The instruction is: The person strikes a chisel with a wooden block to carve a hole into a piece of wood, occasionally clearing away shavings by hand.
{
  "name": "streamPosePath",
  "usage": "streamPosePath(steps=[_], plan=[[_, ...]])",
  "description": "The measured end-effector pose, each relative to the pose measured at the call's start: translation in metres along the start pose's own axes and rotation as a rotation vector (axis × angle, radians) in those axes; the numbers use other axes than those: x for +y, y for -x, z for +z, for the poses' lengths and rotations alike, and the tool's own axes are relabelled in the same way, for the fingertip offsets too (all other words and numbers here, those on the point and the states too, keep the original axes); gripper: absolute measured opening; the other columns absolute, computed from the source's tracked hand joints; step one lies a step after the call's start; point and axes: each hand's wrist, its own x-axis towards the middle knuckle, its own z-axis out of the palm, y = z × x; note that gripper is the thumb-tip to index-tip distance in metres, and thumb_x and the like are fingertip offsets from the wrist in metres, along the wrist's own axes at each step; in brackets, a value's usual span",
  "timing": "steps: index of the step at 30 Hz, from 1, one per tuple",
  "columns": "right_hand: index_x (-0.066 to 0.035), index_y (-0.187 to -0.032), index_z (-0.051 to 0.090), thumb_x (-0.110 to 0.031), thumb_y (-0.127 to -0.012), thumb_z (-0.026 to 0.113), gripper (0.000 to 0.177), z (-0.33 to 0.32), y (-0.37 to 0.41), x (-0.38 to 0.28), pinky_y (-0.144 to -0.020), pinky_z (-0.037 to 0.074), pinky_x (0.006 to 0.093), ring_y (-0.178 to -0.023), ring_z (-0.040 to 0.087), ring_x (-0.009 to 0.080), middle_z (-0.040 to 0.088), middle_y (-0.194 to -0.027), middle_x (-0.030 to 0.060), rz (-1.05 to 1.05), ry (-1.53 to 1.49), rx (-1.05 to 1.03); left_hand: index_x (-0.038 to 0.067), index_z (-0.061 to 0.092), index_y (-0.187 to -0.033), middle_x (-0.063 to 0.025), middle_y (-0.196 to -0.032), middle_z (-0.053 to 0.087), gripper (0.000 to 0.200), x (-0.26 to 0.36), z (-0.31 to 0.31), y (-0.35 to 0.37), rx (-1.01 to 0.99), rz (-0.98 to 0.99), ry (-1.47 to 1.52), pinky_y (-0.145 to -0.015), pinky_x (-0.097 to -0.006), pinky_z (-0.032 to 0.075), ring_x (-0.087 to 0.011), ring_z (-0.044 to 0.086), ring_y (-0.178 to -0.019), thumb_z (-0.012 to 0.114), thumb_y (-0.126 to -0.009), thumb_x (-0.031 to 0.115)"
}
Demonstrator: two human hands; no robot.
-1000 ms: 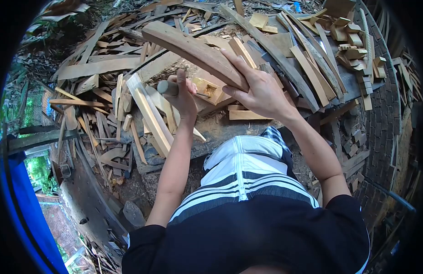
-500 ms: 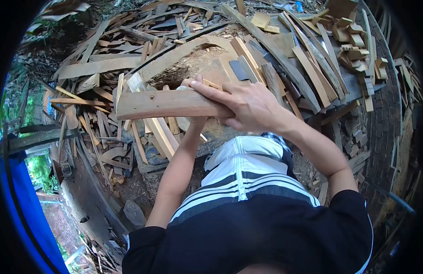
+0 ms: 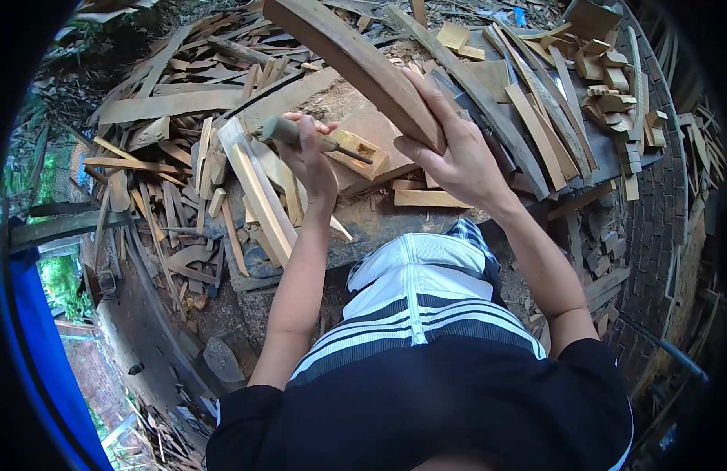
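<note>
My left hand (image 3: 312, 161) is closed around a chisel (image 3: 283, 132) with a thick greenish handle. Its dark metal blade slants right and down to a small light wooden block (image 3: 365, 155) that has a hollow cut into its top. The tip lies right at the front end of this hollow. My right hand (image 3: 463, 161) grips the near end of a long, thick wooden bar (image 3: 363, 67), which rises away to the upper left above the block. Under the small block is a wider wooden slab (image 3: 402, 159).
Close to me on the bench (image 3: 363, 216) lies a pale wooden strip (image 3: 430, 198). Long boards (image 3: 473, 94) lean at the right, beside stacked cut blocks (image 3: 614, 74). Scrap wood (image 3: 183, 102) is heaped at the left, and a long light stick (image 3: 261, 200) slants toward me.
The wooden bar has swung from lying level across my left hand to a raised slant toward the upper left. The chisel and the hollowed block have come into view.
</note>
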Motion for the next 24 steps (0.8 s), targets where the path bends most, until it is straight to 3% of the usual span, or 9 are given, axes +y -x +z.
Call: streamPosePath(steps=[2, 4, 5, 9, 15, 17, 20, 22, 24], plan=[[-0.021, -0.151, 0.032, -0.028, -0.086, 0.070, 0.076, 0.004, 0.000, 0.003, -0.096, 0.047, 0.0411, -0.109, 0.064, 0.0353, 0.062, -0.125, 0.0216, 0.032, -0.016, 0.005, 0.009, 0.042, -0.102, -0.0031, -0.084, 0.050, 0.016, -0.011, -0.002, 0.004, -0.040, 0.008, -0.057, -0.079, -0.0419, 0.058, -0.0100, 0.053, -0.070, 0.054, -0.101, 0.019], [-0.025, -0.153, 0.030, -0.029, -0.083, 0.069, 0.080, 0.009, -0.002, 0.007, -0.073, 0.049, 0.0441, -0.076, 0.066, 0.0350, 0.065, -0.080, 0.0225, -0.052, -0.037, 0.073, 0.007, 0.039, -0.104, -0.0030, -0.083, 0.050, 0.018, -0.010, 0.009, 0.011, -0.057, 0.129, -0.165, -0.074, -0.0388, 0.059, -0.0094, 0.055, -0.071, 0.052, -0.102, 0.019], [-0.025, -0.153, 0.030, -0.029, -0.083, 0.069, 0.080, 0.009, -0.002, 0.007, -0.073, 0.049, 0.0441, -0.076, 0.066, 0.0350, 0.065, -0.080, 0.0225, -0.051, -0.038, 0.072, 0.007, 0.036, -0.106, -0.0046, -0.088, 0.051, 0.026, -0.021, 0.002, 0.008, -0.104, 0.158, -0.119, -0.070, -0.0347, 0.062, -0.0084, 0.055, -0.067, 0.059, -0.098, 0.015], [-0.025, -0.152, 0.030, -0.029, -0.082, 0.070, 0.081, 0.008, -0.004, 0.008, -0.072, 0.049, 0.0442, -0.077, 0.067, 0.0353, 0.065, -0.081, 0.0226, -0.078, -0.010, 0.081, 0.007, 0.035, -0.105, -0.0051, -0.087, 0.052, 0.028, -0.023, 0.003, 0.007, -0.103, 0.170, -0.147, -0.060, -0.0314, 0.059, -0.0089, 0.055, -0.063, 0.061, -0.097, 0.014], [-0.025, -0.152, 0.030, -0.029, -0.082, 0.070, 0.081, 0.012, -0.005, 0.014, -0.072, 0.051, 0.0442, -0.078, 0.067, 0.0366, 0.066, -0.083, 0.0229, -0.110, -0.024, 0.082, 0.008, 0.034, -0.105, -0.0042, -0.080, 0.051, 0.024, -0.041, 0.003, 0.005, -0.043, 0.180, -0.256, -0.050, -0.0283, 0.045, -0.0096, 0.049, -0.053, 0.057, -0.100, 0.015], [-0.024, -0.152, 0.030, -0.029, -0.082, 0.070, 0.081, 0.015, -0.007, 0.012, -0.071, 0.051, 0.0443, -0.077, 0.068, 0.0368, 0.066, -0.082, 0.0227, -0.114, -0.029, 0.065, 0.006, 0.037, -0.105, -0.0044, -0.086, 0.056, 0.032, -0.049, -0.006, 0.003, -0.044, 0.161, -0.255, -0.052, -0.0253, 0.047, -0.0110, 0.056, -0.060, 0.065, -0.095, 0.019], [-0.024, -0.151, 0.031, -0.029, -0.082, 0.070, 0.079, 0.009, -0.011, -0.004, -0.070, 0.051, 0.0447, -0.077, 0.068, 0.0364, 0.067, -0.082, 0.0221, -0.132, -0.017, 0.043, 0.007, 0.039, -0.105, -0.0045, -0.085, 0.056, 0.030, -0.042, -0.001, 0.009, -0.100, 0.144, -0.252, -0.055, -0.0246, 0.046, -0.0109, 0.056, -0.062, 0.065, -0.096, 0.020], [-0.019, -0.151, 0.032, -0.023, -0.083, 0.073, 0.080, -0.001, -0.014, -0.029, -0.087, 0.053, 0.0396, -0.102, 0.067, 0.0343, 0.064, -0.120, 0.0228, -0.165, -0.047, -0.007, 0.006, 0.039, -0.109, -0.0070, -0.093, 0.055, 0.034, -0.030, 0.007, 0.015, -0.077, 0.198, -0.394, -0.064, -0.0267, 0.048, -0.0136, 0.057, -0.074, 0.065, -0.096, 0.024], [-0.021, -0.152, 0.032, -0.021, -0.081, 0.073, 0.082, -0.003, -0.015, -0.041, -0.084, 0.054, 0.0399, -0.099, 0.068, 0.0345, 0.065, -0.117, 0.0220, -0.295, -0.097, 0.037, 0.003, 0.038, -0.119, -0.0111, -0.103, 0.051, 0.051, -0.035, 0.001, 0.018, -0.033, 0.274, -0.508, -0.077, -0.0331, 0.047, -0.0205, 0.055, -0.086, 0.067, -0.093, 0.036]])
